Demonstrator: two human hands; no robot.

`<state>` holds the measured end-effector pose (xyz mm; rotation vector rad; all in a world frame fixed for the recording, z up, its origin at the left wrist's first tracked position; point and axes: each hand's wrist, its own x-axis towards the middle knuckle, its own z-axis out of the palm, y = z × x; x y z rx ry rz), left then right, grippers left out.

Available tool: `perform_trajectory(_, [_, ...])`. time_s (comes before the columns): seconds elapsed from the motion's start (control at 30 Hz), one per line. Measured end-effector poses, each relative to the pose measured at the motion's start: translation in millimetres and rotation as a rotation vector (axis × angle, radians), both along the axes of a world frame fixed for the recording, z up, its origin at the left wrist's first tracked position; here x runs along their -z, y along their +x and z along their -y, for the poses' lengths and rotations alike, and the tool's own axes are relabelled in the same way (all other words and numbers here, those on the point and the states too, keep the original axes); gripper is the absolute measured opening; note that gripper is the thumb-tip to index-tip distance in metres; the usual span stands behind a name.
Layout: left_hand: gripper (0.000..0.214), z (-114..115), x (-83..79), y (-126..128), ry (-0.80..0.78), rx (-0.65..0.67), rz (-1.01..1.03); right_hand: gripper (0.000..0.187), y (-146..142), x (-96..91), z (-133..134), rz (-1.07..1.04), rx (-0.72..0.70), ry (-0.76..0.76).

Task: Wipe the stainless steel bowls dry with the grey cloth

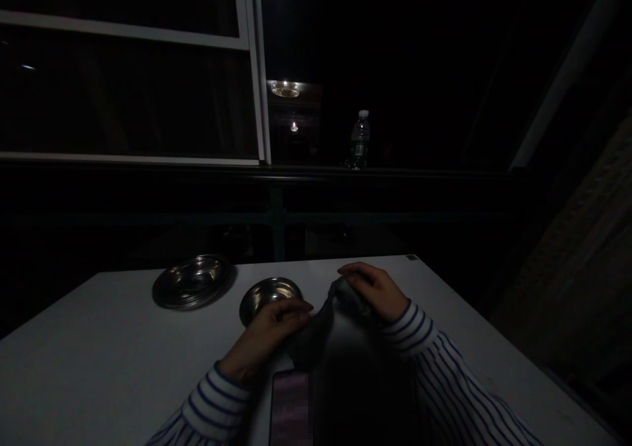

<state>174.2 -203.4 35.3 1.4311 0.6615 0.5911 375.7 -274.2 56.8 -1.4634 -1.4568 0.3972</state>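
Between my two hands hangs a dark grey cloth [316,331], raised a little over the white table. My left hand [271,334] pinches its left part, thumb and fingers together. At the other end my right hand [378,291] has its fingers closed over the cloth's upper right part. A shiny metal bowl [269,291] stands just behind my left hand, which hides part of its near rim. Below the cloth, close to my body, lies a phone [290,410] with its screen lit dimly.
Several metal plates or shallow bowls [190,285] are stacked at the table's back left. The white table [123,360] ends at a dark window ledge, where a plastic bottle [360,140] stands. A pale window frame [254,71] rises at left; patterned fabric [582,248] hangs at right. The room is dim.
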Motion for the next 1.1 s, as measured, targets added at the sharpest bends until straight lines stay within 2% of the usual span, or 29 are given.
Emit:
perform_trajectory(0.2, [0.034, 11.9, 0.0, 14.4, -0.004, 0.011, 0.127, 0.022, -22.5, 0.8, -4.2, 0.059, -0.041, 0.059])
perform_trajectory(0.5, [0.026, 12.2, 7.4, 21.9, -0.026, -0.048, 0.095, 0.020, -27.4, 8.9, -11.2, 0.083, -0.036, 0.059])
perform_trajectory(0.57, [0.024, 10.5, 7.3, 22.2, -0.052, -0.114, 0.083, 0.026, -24.3, 13.0, -10.5, 0.157, 0.033, 0.143])
perform_trajectory(0.63, [0.025, 8.3, 7.5, 22.4, -0.068, -0.196, 0.081, 0.030, -22.8, 18.0, -7.1, 0.256, 0.185, 0.282])
perform_trajectory(0.7, [0.029, 6.7, 8.8, 22.9, -0.078, -0.264, 0.081, 0.022, -25.8, 24.1, -1.8, 0.342, 0.293, 0.380])
perform_trajectory(0.77, [0.033, 6.1, 11.3, 23.9, -0.077, -0.291, 0.090, 0.014, -33.7, 31.3, 3.2, 0.386, 0.234, 0.375])
perform_trajectory(0.87, [0.032, 6.7, 15.4, 26.1, -0.042, -0.280, 0.125, 0.020, -48.4, 42.2, 5.5, 0.359, 0.052, 0.280])
perform_trajectory(0.93, [0.031, 7.1, 16.8, 27.3, -0.031, -0.258, 0.130, 0.022, -54.7, 47.9, 3.3, 0.291, 0.021, 0.259])
perform_trajectory(1.1, [0.029, 5.9, 17.1, 27.0, -0.086, -0.260, 0.158, 0.010, -55.1, 53.7, -5.1, 0.113, -0.009, 0.250])
